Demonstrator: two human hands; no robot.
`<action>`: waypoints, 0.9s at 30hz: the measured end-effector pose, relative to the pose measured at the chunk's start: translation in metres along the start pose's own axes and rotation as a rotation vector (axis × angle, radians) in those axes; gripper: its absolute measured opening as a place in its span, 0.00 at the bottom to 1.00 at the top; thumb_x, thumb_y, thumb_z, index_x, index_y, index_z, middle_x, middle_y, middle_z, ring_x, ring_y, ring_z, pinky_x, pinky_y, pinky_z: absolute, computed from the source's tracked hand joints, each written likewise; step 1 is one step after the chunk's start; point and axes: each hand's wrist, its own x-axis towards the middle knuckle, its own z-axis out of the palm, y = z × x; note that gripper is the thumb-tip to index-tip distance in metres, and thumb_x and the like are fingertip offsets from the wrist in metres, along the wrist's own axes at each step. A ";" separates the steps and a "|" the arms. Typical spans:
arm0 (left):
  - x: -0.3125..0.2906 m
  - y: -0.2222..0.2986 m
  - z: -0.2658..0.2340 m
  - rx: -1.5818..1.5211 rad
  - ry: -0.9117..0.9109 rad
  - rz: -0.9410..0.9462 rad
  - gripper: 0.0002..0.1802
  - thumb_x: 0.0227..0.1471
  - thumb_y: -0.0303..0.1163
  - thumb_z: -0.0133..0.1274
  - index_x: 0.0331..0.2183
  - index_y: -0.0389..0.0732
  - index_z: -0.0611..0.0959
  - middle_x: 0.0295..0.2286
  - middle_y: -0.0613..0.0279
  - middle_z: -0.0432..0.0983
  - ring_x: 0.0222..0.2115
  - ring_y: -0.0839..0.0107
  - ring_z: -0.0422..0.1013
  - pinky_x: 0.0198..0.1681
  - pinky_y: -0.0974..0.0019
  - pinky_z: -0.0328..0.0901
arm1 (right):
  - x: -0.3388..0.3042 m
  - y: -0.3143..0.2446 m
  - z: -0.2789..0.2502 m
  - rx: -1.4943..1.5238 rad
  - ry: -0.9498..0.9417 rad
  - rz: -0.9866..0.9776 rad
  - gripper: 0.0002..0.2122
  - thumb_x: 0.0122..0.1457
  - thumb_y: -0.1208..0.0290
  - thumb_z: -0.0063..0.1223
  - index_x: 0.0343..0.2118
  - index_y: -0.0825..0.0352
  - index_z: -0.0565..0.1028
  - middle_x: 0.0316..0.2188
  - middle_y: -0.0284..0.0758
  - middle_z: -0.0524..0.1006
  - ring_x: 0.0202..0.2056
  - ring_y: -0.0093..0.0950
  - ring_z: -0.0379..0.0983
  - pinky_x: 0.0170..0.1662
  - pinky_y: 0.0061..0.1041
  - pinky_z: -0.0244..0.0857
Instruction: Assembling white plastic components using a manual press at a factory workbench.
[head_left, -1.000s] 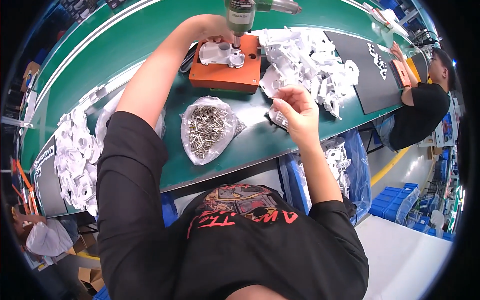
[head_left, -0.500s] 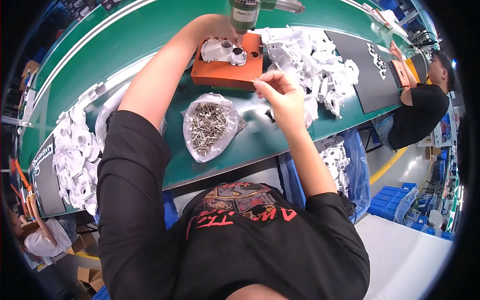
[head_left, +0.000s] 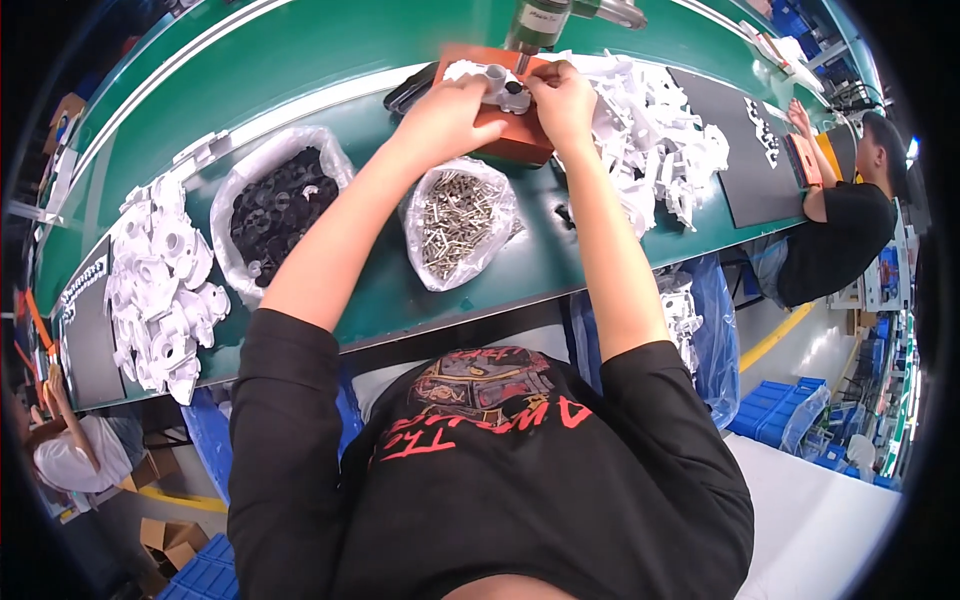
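A white plastic part (head_left: 488, 80) lies on an orange fixture block (head_left: 517, 148) at the far side of the green bench (head_left: 330, 90). My left hand (head_left: 445, 110) grips the part's left side and presses it onto the block. My right hand (head_left: 562, 100) has its fingertips pinched on the part's right side, just under the tip of a hanging power screwdriver (head_left: 540, 22). Anything small held between those fingertips is hidden. A clear bag of metal screws (head_left: 455, 222) lies open between my forearms, nearer to me.
A bag of black parts (head_left: 275, 205) and a heap of white mouldings (head_left: 160, 285) lie at the left. More white mouldings (head_left: 660, 135) are piled at the right, beside a black mat (head_left: 750, 165). A co-worker in a black shirt (head_left: 835, 240) works at the far right.
My right hand has come up from the bench's near edge, beside the screw bag, to the part on the orange block. The view has shifted, and the bag of black parts now shows.
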 end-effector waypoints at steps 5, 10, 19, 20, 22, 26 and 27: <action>-0.003 -0.010 0.007 0.071 0.053 0.070 0.32 0.37 0.48 0.61 0.44 0.41 0.75 0.43 0.55 0.72 0.42 0.54 0.69 0.46 0.58 0.64 | 0.002 -0.002 0.001 -0.082 -0.063 -0.037 0.10 0.46 0.69 0.58 0.28 0.70 0.77 0.22 0.39 0.78 0.26 0.28 0.75 0.33 0.25 0.67; -0.001 -0.015 0.008 0.134 0.080 0.147 0.31 0.32 0.52 0.62 0.35 0.38 0.80 0.34 0.53 0.75 0.37 0.57 0.72 0.42 0.60 0.66 | 0.002 -0.003 0.005 -0.113 -0.067 -0.048 0.10 0.45 0.68 0.58 0.28 0.68 0.78 0.22 0.40 0.77 0.25 0.31 0.75 0.32 0.27 0.67; 0.003 -0.015 0.009 0.156 0.021 0.115 0.29 0.31 0.51 0.62 0.33 0.39 0.81 0.31 0.55 0.76 0.35 0.59 0.72 0.39 0.59 0.67 | 0.001 -0.006 0.001 -0.193 -0.120 -0.080 0.13 0.46 0.66 0.59 0.32 0.69 0.78 0.24 0.38 0.78 0.26 0.26 0.74 0.33 0.24 0.66; 0.003 -0.017 0.011 0.156 0.023 0.114 0.29 0.31 0.51 0.62 0.33 0.39 0.81 0.31 0.55 0.76 0.35 0.59 0.72 0.39 0.59 0.67 | 0.001 -0.007 0.000 -0.167 -0.125 -0.064 0.12 0.45 0.67 0.59 0.31 0.69 0.78 0.23 0.40 0.78 0.26 0.29 0.75 0.34 0.26 0.67; 0.003 -0.021 0.016 0.156 0.058 0.158 0.28 0.31 0.51 0.63 0.33 0.39 0.80 0.33 0.55 0.75 0.37 0.58 0.71 0.42 0.59 0.67 | -0.001 -0.008 -0.003 -0.142 -0.131 -0.049 0.10 0.45 0.67 0.58 0.29 0.68 0.78 0.22 0.41 0.78 0.26 0.32 0.76 0.34 0.28 0.67; 0.000 -0.018 0.015 0.165 0.010 0.131 0.29 0.34 0.46 0.63 0.39 0.40 0.78 0.40 0.54 0.73 0.42 0.56 0.69 0.47 0.58 0.63 | -0.018 0.001 -0.004 -0.190 -0.119 -0.241 0.09 0.49 0.73 0.53 0.33 0.67 0.78 0.27 0.40 0.78 0.29 0.32 0.75 0.36 0.28 0.67; -0.001 -0.017 0.014 0.162 0.010 0.124 0.29 0.34 0.45 0.63 0.39 0.40 0.78 0.40 0.55 0.72 0.42 0.57 0.69 0.47 0.58 0.63 | -0.021 0.003 -0.004 -0.281 -0.072 -0.416 0.09 0.51 0.75 0.51 0.35 0.68 0.78 0.29 0.39 0.78 0.30 0.31 0.74 0.37 0.27 0.67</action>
